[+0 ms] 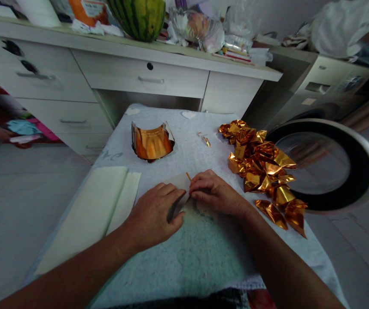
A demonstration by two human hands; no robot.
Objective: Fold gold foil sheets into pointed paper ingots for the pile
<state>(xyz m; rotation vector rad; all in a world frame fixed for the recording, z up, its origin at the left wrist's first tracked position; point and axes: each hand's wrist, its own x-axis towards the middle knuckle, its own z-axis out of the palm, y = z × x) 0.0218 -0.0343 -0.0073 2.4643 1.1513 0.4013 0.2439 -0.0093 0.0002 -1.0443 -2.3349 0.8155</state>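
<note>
A small pale sheet of paper (178, 182) with a gold edge lies on the cloth-covered table (184, 266) between my hands. My left hand (158, 212) is curved over its left side, fingers and thumb around the sheet. My right hand (214, 192) pinches its right edge with the fingertips. Beyond them stands a curved stack of gold foil sheets (152, 143). Folded gold foil pieces (264, 163) are heaped to the right. At the left lies a stack of pale paper (84, 214).
Small foil scraps (206, 140) lie behind my right hand. A white drawer cabinet (145, 79) bearing a watermelon (137, 17) and bags stands behind the table. At the right is a washing machine with its round door (326, 165) open beside the foil heap.
</note>
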